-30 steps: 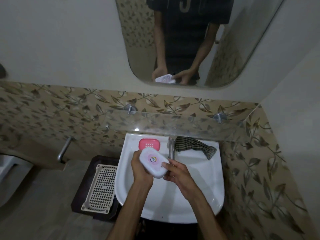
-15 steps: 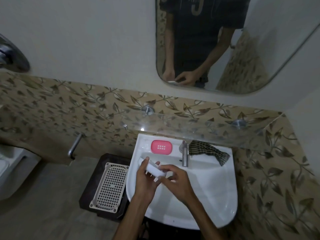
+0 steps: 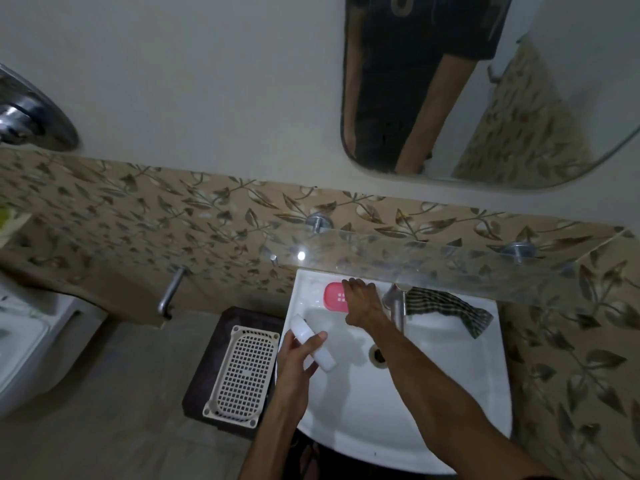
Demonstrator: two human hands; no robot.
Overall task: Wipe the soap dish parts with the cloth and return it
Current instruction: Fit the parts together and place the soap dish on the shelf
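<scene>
Head view shows 1 white sink point(image 3: 433, 403), used below as the landmark for every position. At the sink's left rim, the white soap dish part point(image 3: 312, 342) is held tilted in the left hand point(image 3: 297, 358), with the thumb laid over its upper face and the fingers curled beneath it. At the sink's back ledge, left of the tap point(image 3: 398, 306), the pink soap dish part point(image 3: 335, 296) lies flat, and the right hand point(image 3: 363, 301) is placed over its right end; whether its fingers are closed on the pink part or only laid on it cannot be told, since the fingertips are hidden behind the hand. The checked cloth point(image 3: 446, 306) is draped on the back ledge to the right of the tap, apart from both hands. The step in hand is judged to be the pick-up of the pink part. A firm hold across its short sides is recommended, because a wet plastic shell is likely to slip on glazed ceramic. The white part should be kept over the basin so that a drop is caught there. The cloth should then be fetched from beyond the tap and drawn through the drain slots and corners of each of the 2 parts. No brand, label or legible writing is visible on the dish parts; the pale marks on the pink part cannot be read.
</scene>
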